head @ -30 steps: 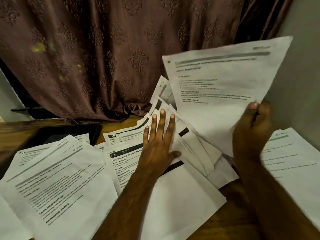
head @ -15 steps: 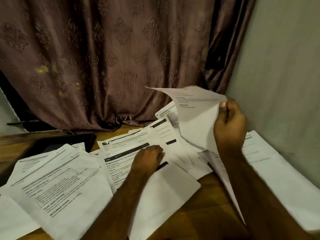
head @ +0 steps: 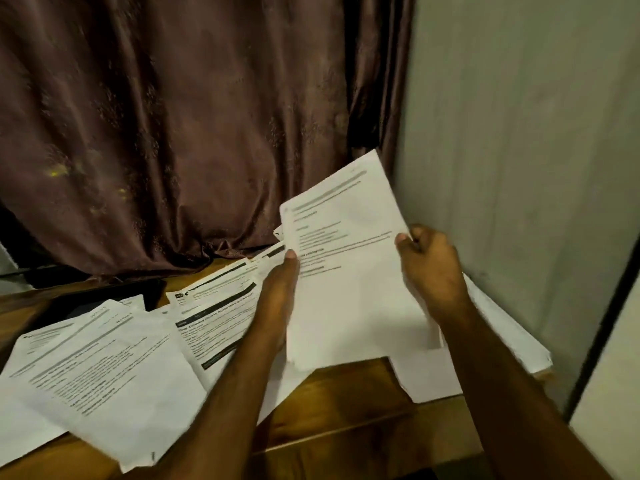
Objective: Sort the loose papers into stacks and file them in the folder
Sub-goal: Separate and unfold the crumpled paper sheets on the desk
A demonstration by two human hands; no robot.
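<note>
Between both hands, left hand [head: 277, 292] and right hand [head: 429, 268] each grip the raised sheet [head: 349, 271] above loose papers [head: 104, 368].

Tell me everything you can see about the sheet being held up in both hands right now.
The held sheet is white printed paper: a grey heading bar near the top, blurred text lines below, lower half blank. It is lifted off the wooden table, tilted, top corner toward the curtain. The left hand grips its left edge, thumb on the print; the right hand pinches the right edge. More sheets may lie behind it.
</note>
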